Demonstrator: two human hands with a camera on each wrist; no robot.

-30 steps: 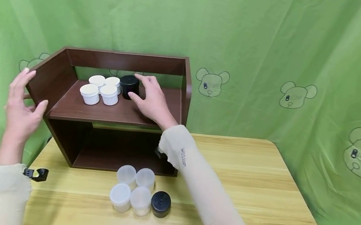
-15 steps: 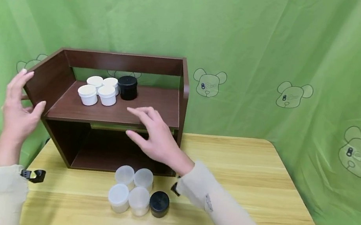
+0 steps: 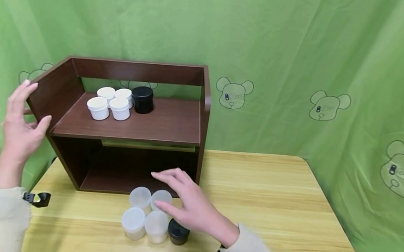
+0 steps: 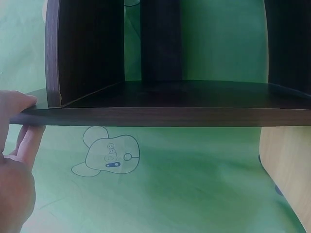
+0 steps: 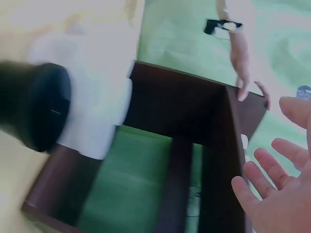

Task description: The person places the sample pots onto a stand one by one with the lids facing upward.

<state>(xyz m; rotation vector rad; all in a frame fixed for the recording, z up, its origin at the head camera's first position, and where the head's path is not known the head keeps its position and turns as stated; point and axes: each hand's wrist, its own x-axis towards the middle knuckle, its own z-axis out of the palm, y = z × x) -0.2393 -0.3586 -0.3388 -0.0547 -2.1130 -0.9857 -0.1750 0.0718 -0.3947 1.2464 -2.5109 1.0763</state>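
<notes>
My left hand (image 3: pixel 22 131) grips the left side panel of the dark brown wooden shelf (image 3: pixel 145 130); in the left wrist view its thumb and fingers (image 4: pixel 31 145) lie on opposite faces of the board. Over the table, my right hand (image 3: pixel 193 204) hangs with fingers spread and holds nothing. Below it several translucent lidded jars (image 3: pixel 134 222) stand in a cluster, partly covered by the hand. A black lidded jar (image 3: pixel 178 235) touches the right side of that cluster. Several white jars (image 3: pixel 119 110) and another black jar (image 3: pixel 143 100) stand on the upper shelf.
The shelf stands on a light wooden table (image 3: pixel 273 200), near its left edge. A green curtain (image 3: pixel 285 59) with bear drawings hangs behind and at both sides. The shelf's lower compartment (image 3: pixel 126 171) opens toward me, behind the translucent jars.
My right hand has let go of the black jar on the upper shelf and come down and right, over the jars on the table. The left hand keeps its grip on the panel.
</notes>
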